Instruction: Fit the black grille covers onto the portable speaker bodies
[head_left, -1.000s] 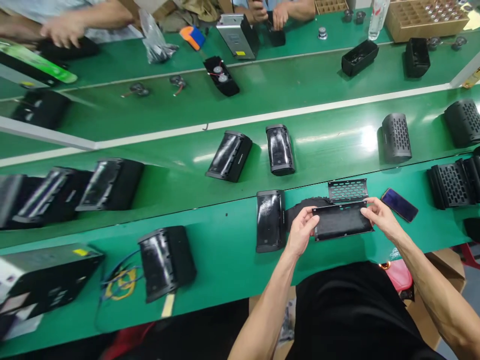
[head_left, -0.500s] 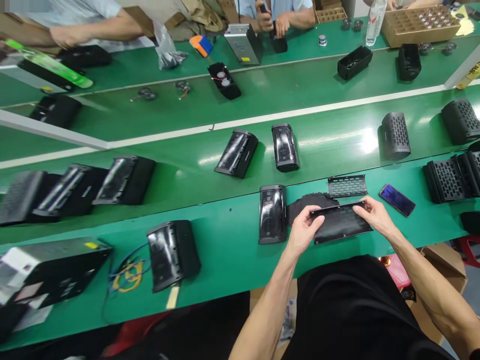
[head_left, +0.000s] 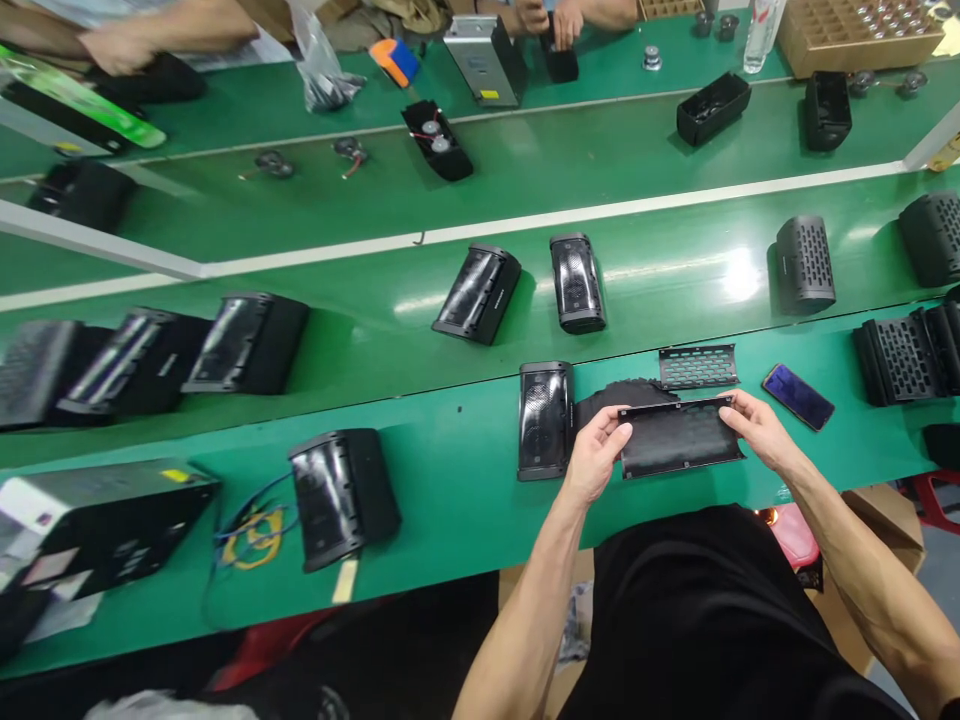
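Observation:
Between my two hands is a black speaker grille (head_left: 679,440), its inner side facing up and its back lined with dark cloth. My left hand (head_left: 596,455) pinches its left end, thumb on the inside. At the opposite end, my right hand (head_left: 756,428) grips the upper corner in the same way. Just behind it lie a pile of black cloth pieces (head_left: 611,396) and another perforated grille (head_left: 699,367). A black speaker (head_left: 545,420) with a glossy front lies left of my left hand. A phone (head_left: 798,396) rests on the bench beyond my right hand.
Another speaker (head_left: 343,498) sits farther left, near coiled cables (head_left: 259,535) and a metal-cased box (head_left: 112,530). Several speakers, including one dark speaker (head_left: 476,293), lie on the green belt. Stacked perforated housings (head_left: 904,358) stand at right. People's hands (head_left: 566,22) work across the line.
The grille has levelled out and turned slightly so its inner side shows more fully. Both hands keep their hold. The whole view has shifted a little.

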